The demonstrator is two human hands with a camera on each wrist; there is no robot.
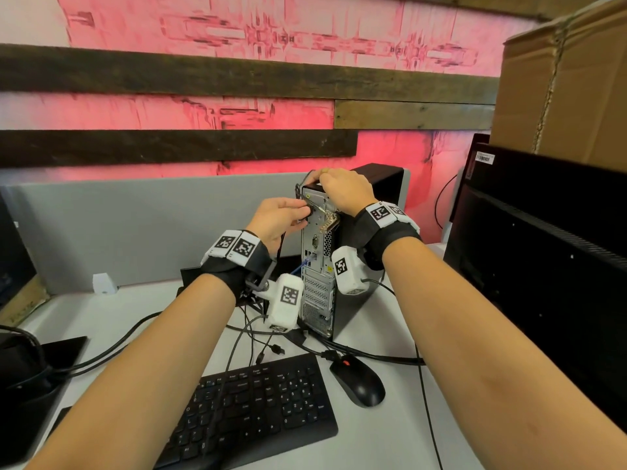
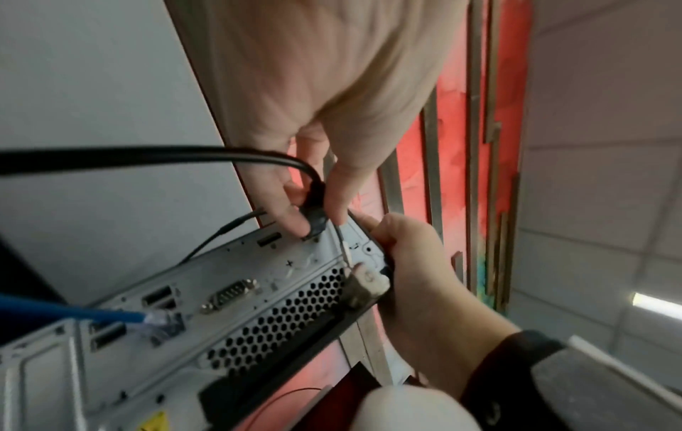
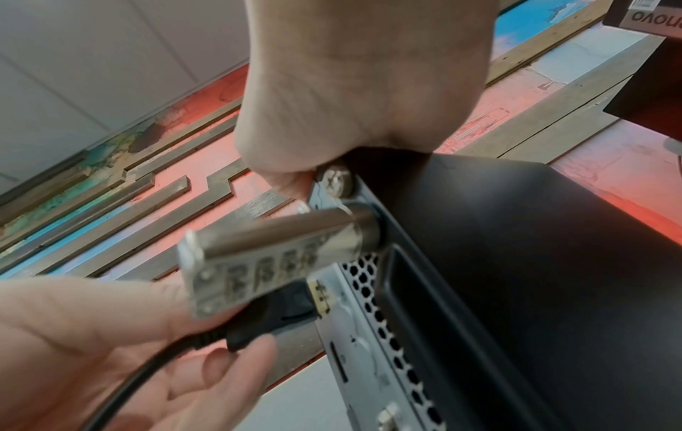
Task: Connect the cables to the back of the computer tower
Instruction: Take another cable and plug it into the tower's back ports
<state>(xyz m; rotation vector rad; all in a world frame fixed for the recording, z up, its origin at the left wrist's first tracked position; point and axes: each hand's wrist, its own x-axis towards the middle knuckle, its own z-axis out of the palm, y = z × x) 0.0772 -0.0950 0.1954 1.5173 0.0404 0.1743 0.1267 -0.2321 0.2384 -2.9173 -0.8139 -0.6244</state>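
The black computer tower stands upright on the desk with its silver back panel facing me. My left hand pinches a black cable plug with a gold tip between thumb and fingers, its tip at a port near the panel's top. My right hand grips the tower's top rear corner. A metal combination lock sticks out of the panel just under that hand. A blue network cable sits plugged in lower down.
A black keyboard and black mouse lie in front, with several loose black cables between them and the tower. A dark monitor and cardboard box stand close on the right. A grey partition runs behind.
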